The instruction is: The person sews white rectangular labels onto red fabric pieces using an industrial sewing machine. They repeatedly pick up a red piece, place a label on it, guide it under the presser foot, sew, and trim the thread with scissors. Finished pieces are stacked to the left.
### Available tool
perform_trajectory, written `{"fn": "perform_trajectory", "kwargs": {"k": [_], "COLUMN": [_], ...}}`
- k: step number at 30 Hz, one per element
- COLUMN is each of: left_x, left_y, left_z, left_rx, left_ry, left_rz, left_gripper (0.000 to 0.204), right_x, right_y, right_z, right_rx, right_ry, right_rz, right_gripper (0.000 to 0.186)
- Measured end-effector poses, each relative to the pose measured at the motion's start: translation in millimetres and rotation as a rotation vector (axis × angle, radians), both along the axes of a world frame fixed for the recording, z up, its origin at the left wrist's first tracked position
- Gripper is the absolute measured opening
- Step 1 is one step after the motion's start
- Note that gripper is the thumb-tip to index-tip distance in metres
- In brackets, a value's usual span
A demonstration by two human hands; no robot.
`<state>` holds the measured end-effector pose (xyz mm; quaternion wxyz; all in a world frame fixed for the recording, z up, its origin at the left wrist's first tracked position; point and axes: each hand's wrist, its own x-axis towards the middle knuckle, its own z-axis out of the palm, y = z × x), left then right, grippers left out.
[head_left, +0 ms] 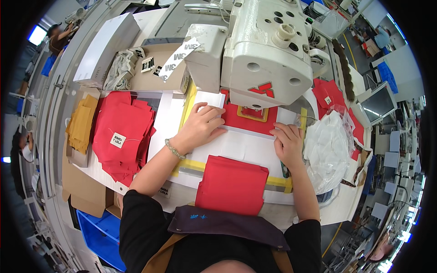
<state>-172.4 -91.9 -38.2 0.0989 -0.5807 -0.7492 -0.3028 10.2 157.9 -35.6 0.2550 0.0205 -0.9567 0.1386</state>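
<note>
Under the head of a white industrial sewing machine (264, 59) lies a flat red fabric piece (233, 119). A small yellow-edged frame (253, 119) presses on it below the needle area. My left hand (200, 128) rests at the piece's left edge, fingers stretched out and slightly bent, holding nothing. Over at its right front corner, my right hand (288, 143) touches down with fingers apart and a little curled. A folded stack of red fabric (232, 184) lies nearer to me, between my forearms.
Left are a pile of red pieces with a label (123, 132), yellow pieces (83, 120) in a narrow box and a cardboard tray (159, 57) of labels. A clear bag of white pieces (328, 152) stands right, more red pieces (328, 95) behind it. Yellow tape (193, 164) borders the work surface.
</note>
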Motion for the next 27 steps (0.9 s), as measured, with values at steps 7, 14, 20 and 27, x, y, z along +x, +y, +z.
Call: {"fn": "perform_trajectory", "kwargs": {"k": [7,14,20,27], "left_x": [-1.9,-0.7,0.9,1.9], "left_y": [-1.0,1.5,2.6,0.1], "left_z": [-1.4,-0.3,0.7,0.6], "left_rx": [-0.037,-0.089,-0.073,-0.071], "left_ry": [0.028,0.115,0.112,0.111], "left_rz": [-0.002,0.007,0.013,0.009], "left_gripper": [0.019,0.020,0.020,0.018], "right_x": [0.2,-0.2,1.3,0.4], "right_y": [0.6,-0.4,0.1,-1.1], "right_z": [-0.9,-1.9,-1.5,-1.7], "right_rx": [0.041,0.020,0.013,0.006], "right_ry": [-0.006,-0.004,-0.018,-0.005], "right_rz": [0.009,0.004,0.007,0.013], "right_gripper": [0.023,0.021,0.020,0.021]}}
